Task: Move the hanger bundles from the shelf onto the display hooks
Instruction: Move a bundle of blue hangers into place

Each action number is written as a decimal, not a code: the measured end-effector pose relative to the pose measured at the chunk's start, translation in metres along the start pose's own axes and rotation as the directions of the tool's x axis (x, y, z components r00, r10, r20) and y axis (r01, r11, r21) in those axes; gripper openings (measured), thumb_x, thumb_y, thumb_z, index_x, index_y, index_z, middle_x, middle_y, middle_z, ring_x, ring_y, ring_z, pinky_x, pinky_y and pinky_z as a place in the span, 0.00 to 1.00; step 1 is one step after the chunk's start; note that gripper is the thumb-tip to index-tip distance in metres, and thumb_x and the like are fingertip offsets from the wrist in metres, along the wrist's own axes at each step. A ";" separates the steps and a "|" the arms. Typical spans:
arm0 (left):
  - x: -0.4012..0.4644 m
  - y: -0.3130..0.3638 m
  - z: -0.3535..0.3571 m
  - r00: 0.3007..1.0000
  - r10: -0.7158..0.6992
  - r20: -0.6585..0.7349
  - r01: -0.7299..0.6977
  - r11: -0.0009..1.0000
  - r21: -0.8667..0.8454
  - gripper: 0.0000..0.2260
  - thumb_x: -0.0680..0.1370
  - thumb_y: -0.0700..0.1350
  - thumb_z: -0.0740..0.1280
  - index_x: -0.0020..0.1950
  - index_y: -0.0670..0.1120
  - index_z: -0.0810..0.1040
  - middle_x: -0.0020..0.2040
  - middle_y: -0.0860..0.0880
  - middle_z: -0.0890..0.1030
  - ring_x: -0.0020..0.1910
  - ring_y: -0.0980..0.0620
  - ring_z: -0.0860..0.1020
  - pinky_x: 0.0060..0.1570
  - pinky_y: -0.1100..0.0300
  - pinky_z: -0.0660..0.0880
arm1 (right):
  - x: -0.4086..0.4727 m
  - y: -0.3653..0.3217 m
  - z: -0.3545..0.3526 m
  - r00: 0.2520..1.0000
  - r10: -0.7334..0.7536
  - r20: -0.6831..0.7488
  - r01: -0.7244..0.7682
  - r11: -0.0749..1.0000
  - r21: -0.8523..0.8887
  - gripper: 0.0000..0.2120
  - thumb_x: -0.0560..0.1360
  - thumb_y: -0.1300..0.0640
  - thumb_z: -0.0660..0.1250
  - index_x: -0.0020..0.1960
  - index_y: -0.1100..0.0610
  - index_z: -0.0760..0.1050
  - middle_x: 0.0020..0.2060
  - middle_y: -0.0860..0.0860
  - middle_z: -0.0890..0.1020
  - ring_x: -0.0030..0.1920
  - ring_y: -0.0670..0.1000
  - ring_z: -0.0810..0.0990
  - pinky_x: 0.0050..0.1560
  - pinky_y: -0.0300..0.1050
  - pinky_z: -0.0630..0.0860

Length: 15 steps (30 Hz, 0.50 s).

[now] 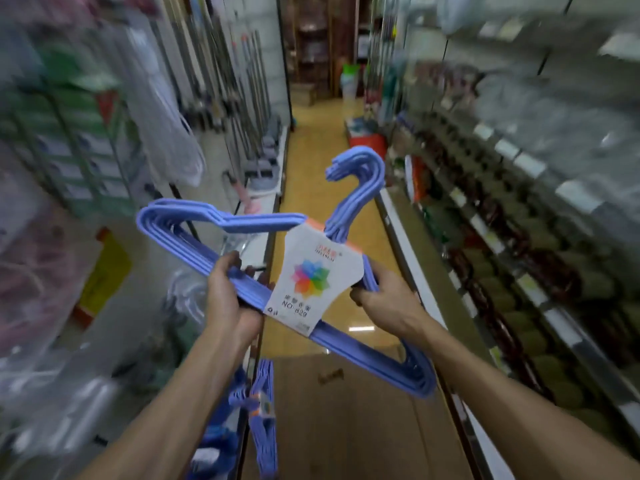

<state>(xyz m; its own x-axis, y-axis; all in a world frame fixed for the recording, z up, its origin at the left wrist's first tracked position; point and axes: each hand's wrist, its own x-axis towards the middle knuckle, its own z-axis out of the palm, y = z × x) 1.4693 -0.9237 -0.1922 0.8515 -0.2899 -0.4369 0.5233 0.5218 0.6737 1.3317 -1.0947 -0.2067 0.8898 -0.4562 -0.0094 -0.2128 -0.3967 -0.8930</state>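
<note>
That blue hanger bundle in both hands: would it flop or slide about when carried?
Probably fairly stiff: the hanger bundle keeps its triangular shape while the left hand and right hand grip only its bars. The paper label wrapped round the middle seems to keep the hangers stacked, so they likely won't fan apart. It looks light, thin plastic, though smooth and perhaps slippery.

Mop poles (pixel 239 81) left; flattened cardboard (pixel 346 417) on yellow floor (pixel 322 161); stocked shelves (pixel 519 209) right.
</note>
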 end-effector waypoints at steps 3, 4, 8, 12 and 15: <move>-0.038 0.038 0.025 0.998 0.025 0.051 -0.024 1.000 -0.017 0.09 0.75 0.48 0.67 0.38 0.48 0.70 0.37 0.50 0.73 0.35 0.51 0.75 0.41 0.57 0.74 | -0.018 -0.052 -0.021 0.998 -0.049 -0.035 0.050 0.998 0.024 0.22 0.76 0.64 0.62 0.50 0.33 0.71 0.41 0.51 0.81 0.39 0.50 0.76 0.39 0.44 0.74; -0.048 0.049 0.031 0.997 0.036 0.065 -0.035 0.999 -0.022 0.09 0.75 0.48 0.68 0.38 0.49 0.70 0.38 0.50 0.75 0.36 0.51 0.75 0.41 0.57 0.74 | -0.023 -0.065 -0.026 0.997 -0.063 -0.050 0.065 0.998 0.028 0.23 0.76 0.63 0.62 0.50 0.32 0.71 0.40 0.50 0.80 0.39 0.50 0.76 0.40 0.45 0.75; -0.090 0.079 0.058 0.986 0.103 0.130 -0.098 0.994 -0.048 0.09 0.76 0.47 0.67 0.38 0.48 0.69 0.38 0.50 0.74 0.37 0.52 0.74 0.38 0.57 0.73 | -0.037 -0.107 -0.044 0.987 -0.131 -0.092 0.136 0.989 0.050 0.23 0.74 0.63 0.62 0.52 0.33 0.72 0.39 0.51 0.80 0.38 0.52 0.75 0.40 0.51 0.75; -0.124 0.095 0.072 0.976 0.171 0.136 -0.161 0.984 -0.081 0.09 0.77 0.47 0.66 0.39 0.48 0.70 0.39 0.50 0.74 0.37 0.51 0.75 0.39 0.56 0.73 | -0.047 -0.135 -0.061 0.977 -0.198 -0.080 0.203 0.977 0.059 0.21 0.74 0.65 0.62 0.49 0.36 0.72 0.43 0.61 0.80 0.38 0.54 0.74 0.38 0.51 0.72; -0.145 0.101 0.075 0.970 0.213 0.115 -0.198 0.972 -0.130 0.08 0.77 0.46 0.66 0.39 0.48 0.71 0.39 0.50 0.74 0.36 0.52 0.76 0.40 0.55 0.74 | -0.050 -0.148 -0.071 0.964 -0.260 -0.046 0.263 0.963 0.060 0.22 0.75 0.65 0.62 0.51 0.36 0.73 0.42 0.60 0.80 0.37 0.52 0.74 0.37 0.48 0.71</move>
<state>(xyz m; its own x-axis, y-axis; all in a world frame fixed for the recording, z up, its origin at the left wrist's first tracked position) 1.4010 -0.8894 -0.0157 0.9414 -0.2625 -0.2117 0.3356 0.6683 0.6639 1.2898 -1.0696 -0.0419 0.8949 -0.3735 0.2442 0.0531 -0.4543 -0.8893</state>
